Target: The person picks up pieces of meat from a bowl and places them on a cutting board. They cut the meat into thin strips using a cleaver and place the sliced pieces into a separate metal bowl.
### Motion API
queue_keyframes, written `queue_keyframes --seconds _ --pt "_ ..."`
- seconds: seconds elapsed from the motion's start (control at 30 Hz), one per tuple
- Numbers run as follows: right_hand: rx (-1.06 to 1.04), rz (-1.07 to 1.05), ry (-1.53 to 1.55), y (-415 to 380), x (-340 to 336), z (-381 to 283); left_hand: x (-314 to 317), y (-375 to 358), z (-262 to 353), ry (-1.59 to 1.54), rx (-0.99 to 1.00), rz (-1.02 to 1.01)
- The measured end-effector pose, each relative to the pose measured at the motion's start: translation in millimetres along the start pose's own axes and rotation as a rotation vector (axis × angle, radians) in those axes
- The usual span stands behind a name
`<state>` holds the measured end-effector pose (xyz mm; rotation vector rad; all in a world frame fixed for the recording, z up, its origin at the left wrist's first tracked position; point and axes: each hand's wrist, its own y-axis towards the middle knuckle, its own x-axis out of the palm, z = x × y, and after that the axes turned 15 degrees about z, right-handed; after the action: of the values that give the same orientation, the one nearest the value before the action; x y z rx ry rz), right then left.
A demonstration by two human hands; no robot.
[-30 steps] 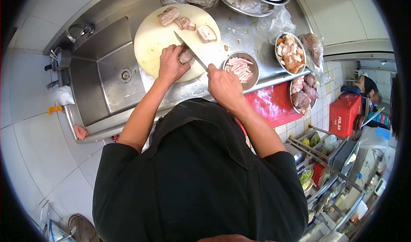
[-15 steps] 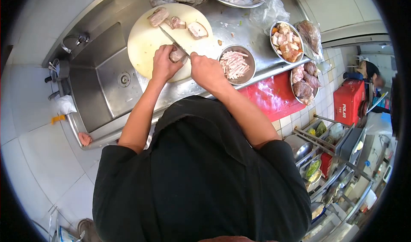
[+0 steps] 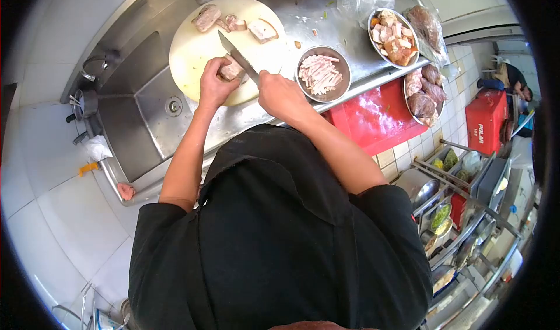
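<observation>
On a round, pale cutting board (image 3: 195, 67) lies a piece of meat (image 3: 233, 69), gripped between the thumb and fingers of my left hand (image 3: 214, 85). My right hand (image 3: 281, 96) is closed round the handle of a kitchen knife (image 3: 240, 57). The blade slants up and left over the board, just right of that piece. Farther up the board are a larger meat chunk (image 3: 206, 18), a small piece (image 3: 235, 23) and a fatty slab (image 3: 263, 31). To the right, a metal bowl (image 3: 346, 79) holds thin meat strips (image 3: 319, 74).
A steel sink basin (image 3: 131, 126) is at left. Right of the board stand a bowl of meat chunks (image 3: 396, 53) and bagged meat (image 3: 424, 29). Below the counter edge are a red tray (image 3: 373, 120) and a bowl of larger meat pieces (image 3: 421, 105). A person (image 3: 513, 79) is in the background.
The knife blade has shifted right, away from the held meat, showing more of its side. My left hand still grips the piece. The whole view has shifted slightly.
</observation>
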<state>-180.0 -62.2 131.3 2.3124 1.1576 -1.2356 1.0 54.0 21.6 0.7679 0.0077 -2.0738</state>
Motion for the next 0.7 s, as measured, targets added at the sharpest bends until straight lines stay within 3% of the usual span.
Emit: queue_keyframes --seconds 0.7 --pt "0.067 0.006 0.115 0.5 20.9 1.5 0.6 -10.0 -22.2 -0.112 -0.02 0.034"
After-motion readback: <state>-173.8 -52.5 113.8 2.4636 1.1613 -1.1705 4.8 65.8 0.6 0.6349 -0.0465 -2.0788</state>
